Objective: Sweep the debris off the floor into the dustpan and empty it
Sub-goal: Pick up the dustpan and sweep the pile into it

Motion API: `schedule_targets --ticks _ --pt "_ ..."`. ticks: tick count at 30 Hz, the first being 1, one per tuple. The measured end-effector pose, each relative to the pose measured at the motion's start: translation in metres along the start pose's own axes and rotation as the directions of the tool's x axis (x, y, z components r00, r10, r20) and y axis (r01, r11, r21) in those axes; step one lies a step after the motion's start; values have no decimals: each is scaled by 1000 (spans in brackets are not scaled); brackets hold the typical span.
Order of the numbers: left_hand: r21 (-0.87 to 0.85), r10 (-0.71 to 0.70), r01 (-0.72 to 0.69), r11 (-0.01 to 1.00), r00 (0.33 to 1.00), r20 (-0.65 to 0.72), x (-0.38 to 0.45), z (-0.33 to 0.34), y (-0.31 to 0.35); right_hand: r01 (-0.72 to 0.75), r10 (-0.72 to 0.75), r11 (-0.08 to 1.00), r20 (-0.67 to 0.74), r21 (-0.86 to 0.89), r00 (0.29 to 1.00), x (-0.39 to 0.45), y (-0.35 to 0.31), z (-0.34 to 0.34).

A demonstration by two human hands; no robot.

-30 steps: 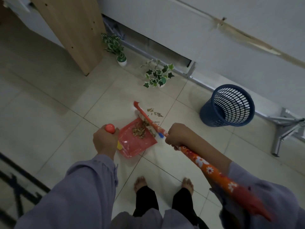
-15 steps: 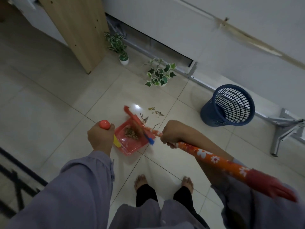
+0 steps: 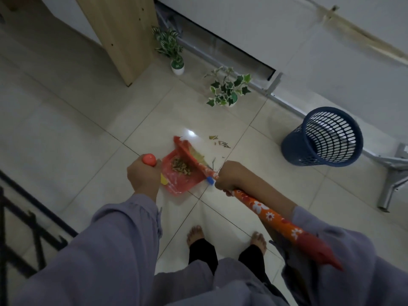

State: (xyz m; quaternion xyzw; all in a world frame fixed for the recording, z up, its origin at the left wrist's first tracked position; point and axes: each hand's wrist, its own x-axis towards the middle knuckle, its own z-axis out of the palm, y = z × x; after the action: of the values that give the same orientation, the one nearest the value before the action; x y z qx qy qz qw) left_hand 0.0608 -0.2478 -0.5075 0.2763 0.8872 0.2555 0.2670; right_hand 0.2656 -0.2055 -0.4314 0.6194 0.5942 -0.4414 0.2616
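1. While the left hand [image 3: 143,177] grips the dustpan handle [image 3: 149,160] and the right hand [image 3: 229,176] is closed around the broom [image 3: 260,206], most debris [image 3: 181,169] already lies in the red dustpan [image 3: 176,184] on the floor [image 3: 88,133].
2. A few scraps [image 3: 220,142] remain on the tiles just beyond the pan, to its far right.
3. Emptying is not yet done; the blue basket [image 3: 324,138] stands well apart, right.

Tile floor [image 3: 88,129]: dustpan [image 3: 176,182], debris [image 3: 220,142] (loose bits), bin [image 3: 322,138], 2 plants.
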Motion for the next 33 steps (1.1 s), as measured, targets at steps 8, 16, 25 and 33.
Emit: schedule_targets --ticks 8,16,25,33 --pt "8 20 -20 1000 1000 -3 -1 -3 -1 -28 33 997 -67 65 997 -6 12 -30" --pt "-17 33 -32 999 998 62 -2 0 -17 12 -15 999 -90 -38 996 -1 -2 9" --pt "-45 110 -106 993 987 116 -14 -17 -15 -13 19 996 -68 93 997 -25 21 -19" --pt "-1 207 -210 978 962 180 -28 -25 -20 -122 129 991 -151 57 980 -39 56 -2"
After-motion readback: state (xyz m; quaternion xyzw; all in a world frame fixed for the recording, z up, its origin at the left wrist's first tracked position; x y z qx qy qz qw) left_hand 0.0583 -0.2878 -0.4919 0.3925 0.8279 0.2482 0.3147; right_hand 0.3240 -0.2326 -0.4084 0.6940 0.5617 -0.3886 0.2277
